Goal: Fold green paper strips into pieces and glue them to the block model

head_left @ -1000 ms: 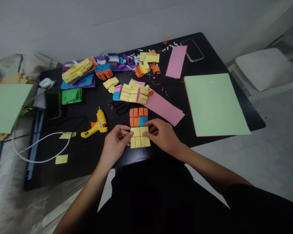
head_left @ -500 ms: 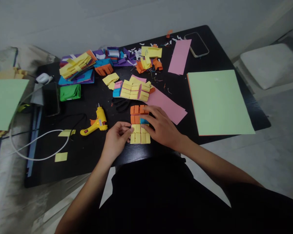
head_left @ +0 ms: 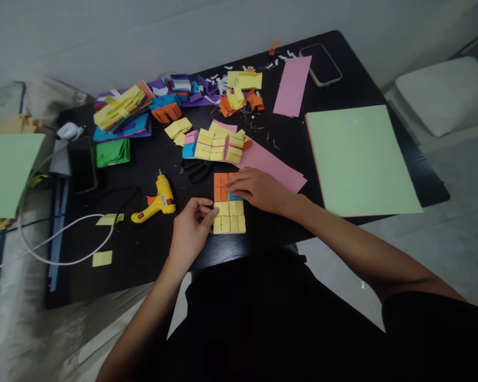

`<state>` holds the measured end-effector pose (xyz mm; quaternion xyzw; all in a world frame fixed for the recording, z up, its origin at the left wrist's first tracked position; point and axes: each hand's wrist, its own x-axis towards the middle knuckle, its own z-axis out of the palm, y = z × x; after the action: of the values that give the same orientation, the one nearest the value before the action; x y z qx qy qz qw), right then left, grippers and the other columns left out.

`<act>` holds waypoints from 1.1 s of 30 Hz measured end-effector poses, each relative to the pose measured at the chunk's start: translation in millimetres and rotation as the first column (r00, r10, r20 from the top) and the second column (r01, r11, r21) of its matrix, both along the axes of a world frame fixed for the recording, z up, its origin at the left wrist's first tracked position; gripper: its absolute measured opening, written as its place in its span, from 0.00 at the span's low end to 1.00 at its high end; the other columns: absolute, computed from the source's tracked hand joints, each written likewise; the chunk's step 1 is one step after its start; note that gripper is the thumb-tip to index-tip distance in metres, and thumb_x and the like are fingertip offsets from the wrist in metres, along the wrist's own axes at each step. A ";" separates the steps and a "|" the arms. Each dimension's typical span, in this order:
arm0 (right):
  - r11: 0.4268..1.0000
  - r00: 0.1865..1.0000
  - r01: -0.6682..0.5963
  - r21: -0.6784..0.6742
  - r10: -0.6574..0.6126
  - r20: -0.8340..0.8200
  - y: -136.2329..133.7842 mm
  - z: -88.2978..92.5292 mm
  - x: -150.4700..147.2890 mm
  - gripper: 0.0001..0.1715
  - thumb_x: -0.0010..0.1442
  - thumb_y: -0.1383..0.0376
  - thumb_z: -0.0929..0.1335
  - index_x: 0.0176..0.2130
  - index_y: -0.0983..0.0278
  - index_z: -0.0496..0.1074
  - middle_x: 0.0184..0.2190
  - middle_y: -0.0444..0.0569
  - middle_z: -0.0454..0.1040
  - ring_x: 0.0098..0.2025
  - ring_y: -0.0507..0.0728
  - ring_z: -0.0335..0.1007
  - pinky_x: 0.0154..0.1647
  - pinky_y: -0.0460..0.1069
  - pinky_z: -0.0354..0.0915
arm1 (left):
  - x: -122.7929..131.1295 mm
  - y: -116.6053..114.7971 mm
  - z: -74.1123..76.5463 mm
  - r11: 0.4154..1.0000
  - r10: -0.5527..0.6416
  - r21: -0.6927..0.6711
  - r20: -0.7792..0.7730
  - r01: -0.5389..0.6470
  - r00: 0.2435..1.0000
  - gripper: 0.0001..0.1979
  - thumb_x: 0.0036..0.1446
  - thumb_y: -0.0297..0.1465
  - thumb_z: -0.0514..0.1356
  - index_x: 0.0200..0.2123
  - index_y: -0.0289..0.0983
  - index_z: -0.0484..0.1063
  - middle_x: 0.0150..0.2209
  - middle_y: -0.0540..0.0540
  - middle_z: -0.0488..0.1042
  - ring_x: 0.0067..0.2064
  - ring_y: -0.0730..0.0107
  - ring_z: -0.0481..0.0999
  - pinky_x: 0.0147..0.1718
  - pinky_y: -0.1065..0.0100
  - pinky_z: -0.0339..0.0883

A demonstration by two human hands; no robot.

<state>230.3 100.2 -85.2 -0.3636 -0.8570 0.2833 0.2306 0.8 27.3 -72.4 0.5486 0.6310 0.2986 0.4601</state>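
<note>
A panel of folded paper squares (head_left: 230, 216), yellow in its lower half with orange squares (head_left: 221, 183) and a bit of blue above, lies near the table's front edge. My left hand (head_left: 193, 225) pinches its left edge between thumb and fingers. Across the upper right of the panel lies my right hand (head_left: 263, 190), fingers stretched out over the orange and blue squares and covering part of them. Just beyond is a second folded paper piece (head_left: 217, 146), mostly yellow with pink and blue at its left end. Black scissor handles (head_left: 198, 171) show between the two pieces.
A yellow glue gun (head_left: 159, 200) lies left of my hands. Stacked folded papers (head_left: 123, 109), a green bundle (head_left: 113, 153) and paper scraps (head_left: 239, 95) are farther back. Pink strips (head_left: 292, 87), a phone (head_left: 321, 64) and pale green sheets (head_left: 362, 159) are rightward. A white cable (head_left: 63, 262) loops at left.
My right hand has come off the yellow squares and moved up the panel, its fingers closer together. The orange squares look flatter. My left hand keeps its pinch at the edge.
</note>
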 end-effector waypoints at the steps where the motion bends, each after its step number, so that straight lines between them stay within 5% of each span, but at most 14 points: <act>1: 1.000 1.000 -0.001 -0.001 0.001 -0.007 -0.4 -0.3 0.9 0.14 0.72 0.66 0.67 0.47 0.60 0.84 0.52 0.52 0.84 0.55 0.63 0.78 0.66 0.64 0.65 | 0.3 -0.1 0.5 1.000 -0.002 0.024 -0.046 0.004 0.999 0.11 0.62 0.38 0.67 0.43 0.39 0.74 0.32 0.50 0.77 0.30 0.70 0.77 0.29 0.69 0.71; 9: 0.998 0.998 -0.046 -0.052 0.044 -0.049 -8.1 -2.6 10.0 0.20 0.65 0.63 0.75 0.56 0.60 0.80 0.59 0.54 0.79 0.66 0.65 0.70 0.73 0.68 0.58 | 3.7 0.6 5.6 0.991 -0.030 0.125 -0.200 0.056 0.979 0.06 0.63 0.34 0.65 0.40 0.40 0.74 0.32 0.50 0.78 0.33 0.68 0.78 0.34 0.68 0.70; 24: 0.997 0.999 -0.048 -0.060 0.047 -0.005 -4.7 -4.3 9.3 0.20 0.63 0.62 0.77 0.54 0.60 0.80 0.60 0.53 0.79 0.66 0.65 0.70 0.72 0.66 0.60 | 5.5 2.3 8.8 0.973 -0.087 0.175 -0.323 0.150 0.942 0.03 0.64 0.31 0.65 0.36 0.40 0.75 0.31 0.49 0.77 0.31 0.67 0.76 0.32 0.67 0.67; 29: 0.996 0.999 -0.043 -0.079 0.042 -0.013 -3.7 -3.7 9.0 0.21 0.62 0.62 0.78 0.54 0.59 0.80 0.59 0.53 0.79 0.66 0.66 0.69 0.70 0.67 0.62 | 6.2 -6.9 9.1 0.866 -0.098 0.400 -0.453 0.300 0.886 0.05 0.69 0.31 0.61 0.41 0.40 0.78 0.41 0.43 0.78 0.45 0.59 0.78 0.46 0.59 0.72; 33: 0.996 0.999 -0.048 -0.074 0.048 0.002 -4.2 -1.1 8.4 0.20 0.63 0.61 0.77 0.54 0.61 0.80 0.59 0.54 0.79 0.65 0.66 0.70 0.70 0.65 0.63 | 7.5 -22.1 4.5 0.736 -0.247 0.442 -0.531 0.513 0.811 0.14 0.71 0.29 0.58 0.57 0.42 0.77 0.61 0.38 0.74 0.63 0.50 0.73 0.63 0.47 0.66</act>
<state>238.7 96.1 -86.3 -0.3516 -0.8549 0.3195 0.2082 8.3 5.2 -67.9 0.8321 0.4699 0.2374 0.1743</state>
